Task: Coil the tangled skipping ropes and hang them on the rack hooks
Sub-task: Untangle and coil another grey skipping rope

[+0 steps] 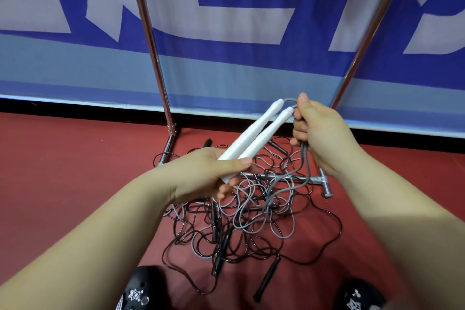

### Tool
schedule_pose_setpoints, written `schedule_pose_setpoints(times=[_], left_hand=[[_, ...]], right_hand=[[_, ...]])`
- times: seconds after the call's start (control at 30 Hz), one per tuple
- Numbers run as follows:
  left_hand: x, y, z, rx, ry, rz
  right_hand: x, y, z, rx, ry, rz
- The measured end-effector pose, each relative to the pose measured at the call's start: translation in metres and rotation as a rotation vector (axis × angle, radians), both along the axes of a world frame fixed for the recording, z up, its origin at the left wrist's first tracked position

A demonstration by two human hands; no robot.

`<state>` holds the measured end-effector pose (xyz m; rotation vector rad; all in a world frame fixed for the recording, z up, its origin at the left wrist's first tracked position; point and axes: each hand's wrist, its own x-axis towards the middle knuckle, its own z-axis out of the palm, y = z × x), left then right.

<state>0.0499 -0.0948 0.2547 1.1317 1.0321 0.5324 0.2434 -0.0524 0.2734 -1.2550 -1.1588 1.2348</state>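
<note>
1. Handles (254, 134) of one skipping rope, two white tapered ones, lie side by side and slant from lower left up to upper right in the air above the floor.
2. Gripping their thick lower ends is the left hand (214, 173), thumb laid across the top and fingers curled beneath.
3. From the narrow tips a grey cord (303, 158) loops over into the right hand (318, 131), whose fingers are curled round the doubled strands just beside the handle tips.
4. Below that hand the grey cord hangs down in a loose curve and runs into the heap on the floor.
5. The heap is a tangle of ropes (249, 219), thin black cords and grey cords crossing over one another, directly under the hands.
6. Several slim black handles (268, 277) lie among the cords, one near the bottom edge between the person's feet.
7. The tangle lies partly over the chrome base bar of the rack (157, 58), whose two shiny uprights rise and spread apart toward the top of the view.
8. No hooks show in this view.
9. Behind the rack stands a blue banner (226, 20) with large pale lettering.
10. The floor (75, 158) is dark red.
11. Black shoes (141, 289) with white ornaments show at the bottom edge.
</note>
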Motion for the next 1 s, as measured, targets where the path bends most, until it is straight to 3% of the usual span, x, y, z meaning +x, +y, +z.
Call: schedule_pose_setpoints(times=[0.17, 0.3, 0.47, 0.7, 1.0], left_hand=[[0.003, -0.001, 0.0, 0.105, -0.056, 0.066], [0.008, 0.007, 0.008, 0.05, -0.278, 0.353], [0.005, 0.015, 0.008, 0.068, -0.22, 0.571], [0.014, 0.014, 0.012, -0.038, -0.308, 0.544], [0.016, 0.01, 0.019, -0.162, -0.469, 0.455]], right_hand=[[-0.004, 0.0, 0.0, 0.0, 0.019, 0.049], [-0.012, -0.005, -0.008, -0.003, -0.162, 0.157], [-0.021, -0.015, -0.014, 0.029, -0.327, 0.375], [-0.031, -0.026, -0.011, -0.127, -0.167, 0.539], [-0.041, -0.031, -0.02, -0.204, -0.256, 0.607]])
